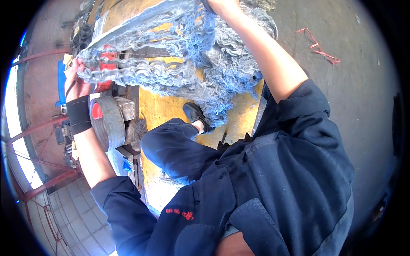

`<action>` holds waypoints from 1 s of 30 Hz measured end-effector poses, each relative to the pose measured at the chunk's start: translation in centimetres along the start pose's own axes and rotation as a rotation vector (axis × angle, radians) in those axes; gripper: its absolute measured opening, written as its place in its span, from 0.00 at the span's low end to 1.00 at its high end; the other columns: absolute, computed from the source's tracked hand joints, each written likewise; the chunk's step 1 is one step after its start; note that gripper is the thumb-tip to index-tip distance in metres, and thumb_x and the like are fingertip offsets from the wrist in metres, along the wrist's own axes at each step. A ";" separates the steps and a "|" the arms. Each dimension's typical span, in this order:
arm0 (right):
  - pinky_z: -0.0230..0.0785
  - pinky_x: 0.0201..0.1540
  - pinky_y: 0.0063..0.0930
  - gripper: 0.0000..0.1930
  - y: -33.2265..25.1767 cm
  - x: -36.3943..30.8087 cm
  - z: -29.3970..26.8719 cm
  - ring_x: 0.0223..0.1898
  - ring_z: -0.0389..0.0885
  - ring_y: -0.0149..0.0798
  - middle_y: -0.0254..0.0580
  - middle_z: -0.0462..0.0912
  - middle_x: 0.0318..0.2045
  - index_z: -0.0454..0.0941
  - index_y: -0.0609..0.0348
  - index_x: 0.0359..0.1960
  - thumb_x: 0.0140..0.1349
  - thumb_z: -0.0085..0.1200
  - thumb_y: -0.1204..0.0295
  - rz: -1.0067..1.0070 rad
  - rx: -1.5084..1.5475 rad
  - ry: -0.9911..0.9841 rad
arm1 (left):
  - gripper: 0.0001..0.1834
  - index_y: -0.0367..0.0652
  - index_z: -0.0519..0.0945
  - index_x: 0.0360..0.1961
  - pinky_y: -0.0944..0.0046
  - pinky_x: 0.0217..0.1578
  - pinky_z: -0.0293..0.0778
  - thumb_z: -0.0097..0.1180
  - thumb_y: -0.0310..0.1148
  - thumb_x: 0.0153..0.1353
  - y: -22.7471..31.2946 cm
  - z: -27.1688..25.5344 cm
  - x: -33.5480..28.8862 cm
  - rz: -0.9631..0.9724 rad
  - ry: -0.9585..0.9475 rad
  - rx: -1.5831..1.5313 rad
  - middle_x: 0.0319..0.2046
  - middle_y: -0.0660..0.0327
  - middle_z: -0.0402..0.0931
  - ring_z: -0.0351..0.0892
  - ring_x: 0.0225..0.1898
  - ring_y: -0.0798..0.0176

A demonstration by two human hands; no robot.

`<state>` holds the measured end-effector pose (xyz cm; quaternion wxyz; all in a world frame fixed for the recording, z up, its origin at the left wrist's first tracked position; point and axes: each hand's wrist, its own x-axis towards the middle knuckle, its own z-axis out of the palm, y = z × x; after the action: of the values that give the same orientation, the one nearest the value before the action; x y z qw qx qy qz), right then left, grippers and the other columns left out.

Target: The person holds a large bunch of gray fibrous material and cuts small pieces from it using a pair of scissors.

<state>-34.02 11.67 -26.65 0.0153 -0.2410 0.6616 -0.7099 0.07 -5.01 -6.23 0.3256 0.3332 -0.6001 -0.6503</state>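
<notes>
A large mass of blue-grey frayed fibre (166, 72), wavy and stringy like unravelled cloth, stretches across the upper middle of the head view. My left hand (76, 83), with a black band round the wrist, is raised at the left with its fingers closed on one end of the fibre. From there the strands spread rightward and droop into a thick, tangled heap. My right hand (223, 6) reaches over the heap at the top edge. Its fingers are cut off by the picture, so what they hold does not show.
Yellow flooring (160, 111) lies under the fibre, with my dark shoe (197, 117) on it. A round metal drum-like part (107, 121) and blocks stand below my left hand. A red cord (318, 49) lies on the grey floor at right. Red metal bars (47, 183) run at far left.
</notes>
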 end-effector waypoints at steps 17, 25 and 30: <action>0.70 0.28 0.24 0.23 4.6 -1.4 -2.5 0.22 0.75 0.29 0.39 0.77 0.20 0.74 0.62 0.23 0.48 0.64 0.52 0.227 -0.575 -0.336 | 0.10 0.33 0.78 0.35 0.70 0.34 0.74 0.55 0.30 0.57 -29.2 4.0 -2.2 -0.744 -0.402 0.020 0.29 0.58 0.79 0.78 0.30 0.67; 0.60 0.16 0.17 0.37 -2.0 -13.5 -1.1 0.12 0.68 0.26 0.32 0.70 0.12 0.73 0.59 0.18 0.46 0.48 0.31 0.959 -0.053 -1.165 | 0.11 0.30 0.77 0.38 0.67 0.37 0.74 0.51 0.28 0.59 -29.4 1.8 -1.8 -0.629 -0.341 -0.120 0.33 0.54 0.78 0.79 0.33 0.64; 0.57 0.14 0.18 0.37 -0.3 -16.8 -1.6 0.13 0.65 0.26 0.31 0.69 0.16 0.70 0.57 0.18 0.45 0.47 0.29 1.132 -0.065 -1.332 | 0.10 0.30 0.76 0.37 0.68 0.40 0.72 0.47 0.26 0.59 -28.8 2.1 -0.5 -0.602 -0.329 -0.238 0.34 0.54 0.78 0.78 0.35 0.64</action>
<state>-19.67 18.94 -31.75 0.7422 -0.2412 0.5551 -0.2878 -2.09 -1.47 -34.84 0.0549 0.3456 -0.4397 -0.8272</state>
